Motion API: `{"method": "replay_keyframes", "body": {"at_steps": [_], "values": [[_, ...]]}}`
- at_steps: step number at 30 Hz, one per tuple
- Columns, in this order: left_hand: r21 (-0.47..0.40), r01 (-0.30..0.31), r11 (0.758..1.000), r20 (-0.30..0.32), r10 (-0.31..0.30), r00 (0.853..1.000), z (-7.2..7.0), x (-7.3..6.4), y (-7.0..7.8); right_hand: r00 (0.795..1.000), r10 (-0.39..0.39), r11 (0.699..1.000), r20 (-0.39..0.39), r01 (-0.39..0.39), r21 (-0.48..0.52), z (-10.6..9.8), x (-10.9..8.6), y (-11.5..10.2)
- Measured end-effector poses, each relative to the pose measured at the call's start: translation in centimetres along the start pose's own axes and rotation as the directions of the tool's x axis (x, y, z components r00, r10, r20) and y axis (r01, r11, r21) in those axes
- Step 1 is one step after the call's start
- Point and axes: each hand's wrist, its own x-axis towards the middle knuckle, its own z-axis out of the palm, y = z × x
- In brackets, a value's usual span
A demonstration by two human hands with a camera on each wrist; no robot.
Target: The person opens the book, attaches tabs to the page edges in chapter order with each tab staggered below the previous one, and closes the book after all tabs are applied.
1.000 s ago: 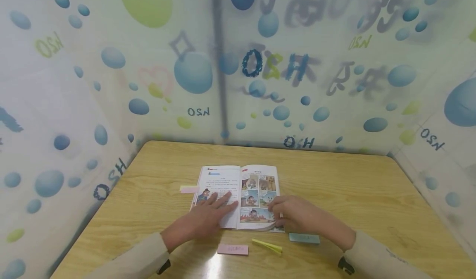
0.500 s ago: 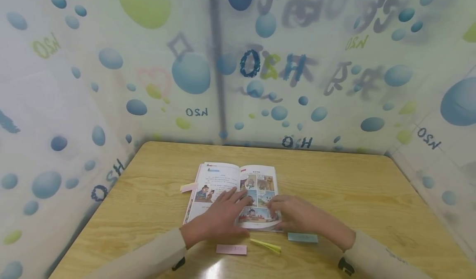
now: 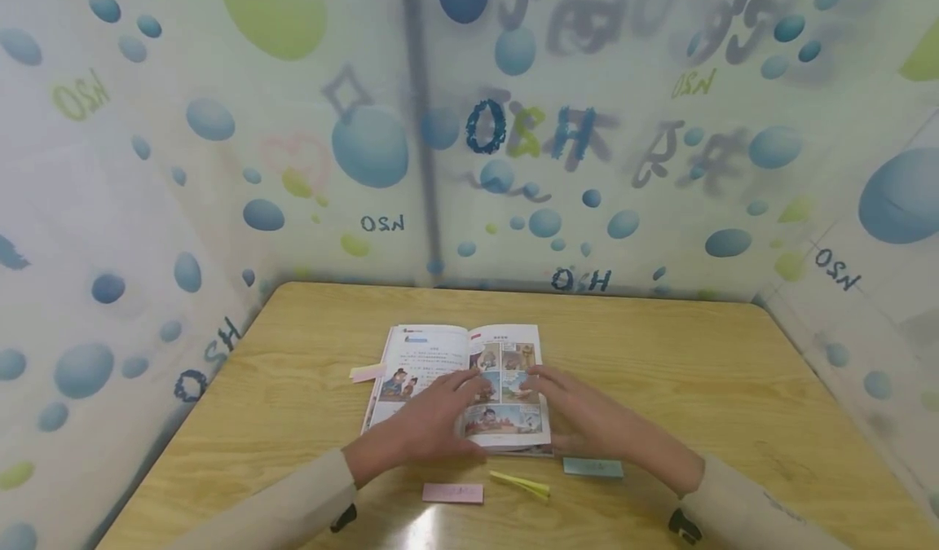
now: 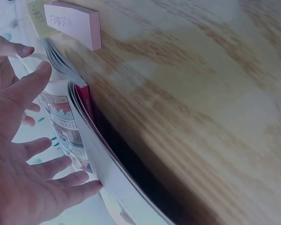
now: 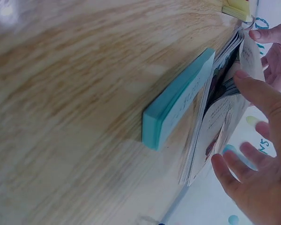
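An open book [image 3: 431, 342] lies on the table, a text page with a small drawing on its left and a comic page on its right. My left hand [image 3: 421, 424] reaches over the middle of the book, fingers extended across the fold. In the left wrist view its fingers are spread beside the pages [image 4: 68, 124]. My right hand [image 3: 597, 424] is at the comic page's right edge, fingertips over the panels. In the right wrist view, the right thumb [image 5: 255, 89] is at slightly raised page edges and the other fingers are loosely bent. Pink and yellow sticky tabs [image 3: 368, 373] stick out on the left.
Near the book's lower edge lie a pink sticky-note pad [image 3: 452, 494], a yellow pad [image 3: 519, 485] with fanned sheets and a teal pad [image 3: 592, 468] below my right hand. A patterned curtain [image 3: 367, 248] stands behind the wooden table [image 3: 660, 346].
My left hand has slid right from the text page to the fold, uncovering more of the left drawing. My right hand has stayed at the right edge, its fingers extending farther over the page.
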Motion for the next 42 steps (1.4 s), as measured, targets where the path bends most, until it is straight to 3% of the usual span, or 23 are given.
{"method": "replay_keyframes", "body": {"at_steps": [5,11,19,23,28,31,34,37,42], "values": [[-0.039,0.011,0.999,-0.023,-0.012,1.0,-0.4,-0.5,-0.5,0.998,0.043,0.998,-0.049,-0.041,0.041,-0.1,-0.2,0.0],[-0.022,-0.011,1.0,-0.085,0.009,0.996,-0.5,-1.3,-1.0,0.996,0.059,0.996,-0.065,-0.055,0.063,0.2,-0.6,0.1],[0.049,-0.007,0.999,-0.211,0.017,0.977,-1.3,-2.5,-0.9,0.994,0.099,0.993,0.046,-0.102,0.056,0.4,-0.7,0.1],[0.039,0.017,0.999,-0.282,-0.005,0.959,-1.9,-2.9,-1.0,0.99,0.073,0.997,0.119,-0.076,0.025,0.5,-0.6,0.1],[0.05,0.023,0.998,-0.395,-0.001,0.919,-2.8,-3.3,-1.6,0.99,-0.004,1.0,0.141,0.004,-0.004,0.5,-0.3,0.1],[0.09,0.036,0.995,-0.428,0.006,0.904,-3.1,-3.6,-1.8,0.986,-0.019,1.0,0.164,0.02,-0.004,0.5,0.0,-0.1],[0.197,0.026,0.98,-0.405,0.057,0.913,-2.9,-3.7,-1.8,0.983,-0.022,1.0,0.182,0.023,-0.002,0.5,0.4,-0.4],[0.322,0.005,0.947,-0.356,0.116,0.927,-2.6,-3.8,-1.7,0.982,-0.036,0.999,0.187,0.038,-0.007,0.7,0.8,-0.7],[0.409,0.047,0.911,-0.324,0.097,0.941,-2.1,-3.8,-1.2,0.977,-0.057,0.998,0.204,0.062,-0.015,0.9,1.6,-1.1]]}}
